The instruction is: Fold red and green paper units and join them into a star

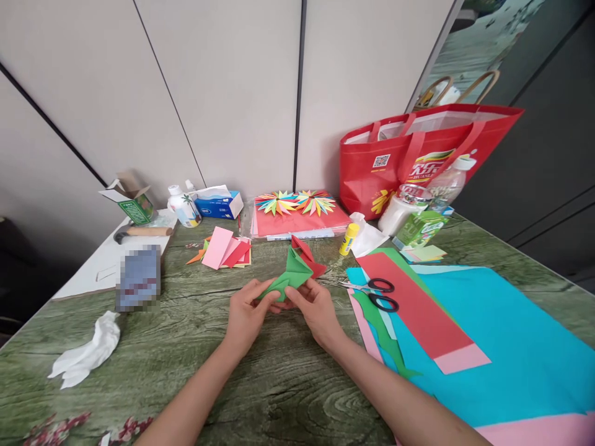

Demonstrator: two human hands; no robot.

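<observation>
A folded green paper piece [292, 272] is held above the middle of the table between both hands. My left hand [248, 310] pinches its left end, thumb on top. My right hand [316, 306] grips the lower right part, its thumb pressing on the fold. Just behind the green piece lies a folded red paper piece [309, 257], partly hidden by it. Further left is a small stack of pink and red paper pieces [223, 249].
Black-handled scissors [381, 294] lie on coloured sheets [511, 328] at right. A yellow glue stick [348, 240] stands behind. Paper stars [297, 202], a red bag [372, 173] and a tissue box [220, 204] line the back. A hammer [144, 231] and crumpled tissue [88, 350] are left.
</observation>
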